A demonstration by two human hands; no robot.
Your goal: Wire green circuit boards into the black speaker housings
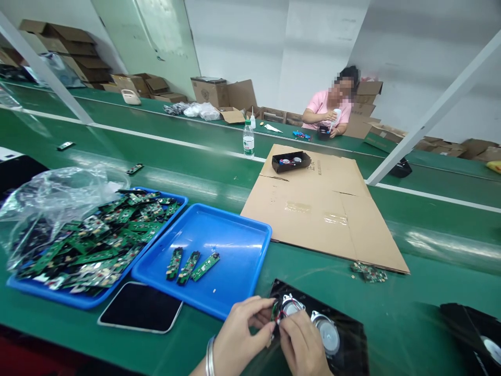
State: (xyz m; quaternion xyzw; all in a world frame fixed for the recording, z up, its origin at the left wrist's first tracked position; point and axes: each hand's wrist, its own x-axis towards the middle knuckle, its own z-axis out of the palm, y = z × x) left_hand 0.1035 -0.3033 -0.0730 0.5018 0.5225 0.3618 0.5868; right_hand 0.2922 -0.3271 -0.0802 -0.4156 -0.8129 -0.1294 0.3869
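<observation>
— What sits under the hands at the lower centre of the frame?

— A glossy black plastic speaker panel (348, 334) lying flat on the green worktop (430, 292), with two round silver speaker cones set in it. Thin red wires run by the left cone.

— And the hands themselves?

— The left hand (238, 334), with silver metal bangles at the wrist, comes in from the bottom edge with its fingers (261, 309) curled and pinched shut on a small green circuit board (275, 312) held at the panel's left end. The right hand (301, 342) lies palm down on the panel, its fingers drawn together at the same board and wires; what exactly they grip cannot be told.

— What lies around them?

— Just left, a shallow blue plastic tray (235, 245) holds three narrow green boards. Further left, a second blue tray (39, 290) is heaped with boards under crumpled clear plastic film. A flat dark phone (139, 308) lies below the trays. A flattened brown cardboard sheet (324, 209) fills the centre right, with a small black box on it. At the upper right a person in a pink shirt (326, 107) sits at the far side.
</observation>
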